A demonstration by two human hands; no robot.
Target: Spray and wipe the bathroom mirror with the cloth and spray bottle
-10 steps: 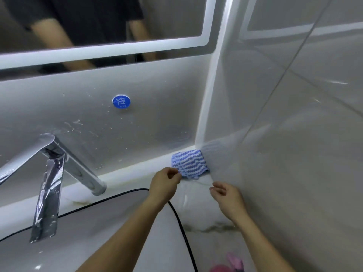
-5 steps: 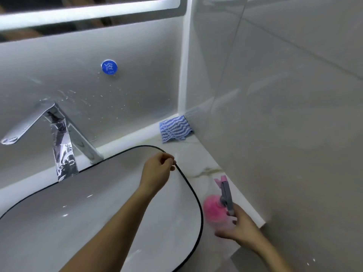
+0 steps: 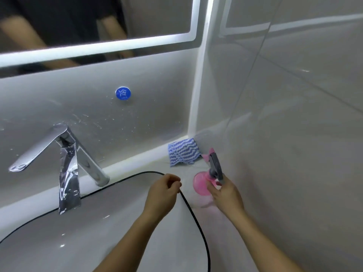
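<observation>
Fingers of the right hand (image 3: 225, 195) wrap the pink spray bottle (image 3: 199, 183) right of centre; the left hand (image 3: 163, 191) is curled, empty, beside it. Best to seat a finger on the trigger (image 3: 216, 167) and aim at the mirror (image 3: 98, 22), upper left; the cloth (image 3: 182, 154) lies bunched just above.

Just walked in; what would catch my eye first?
The pink plastic spray bottle, gripped by the right hand beside the right wall, stands out. Behind it, a blue-and-white zigzag cloth lies in the corner of the white counter, and a round blue sticker dots the back wall above the chrome tap.
</observation>
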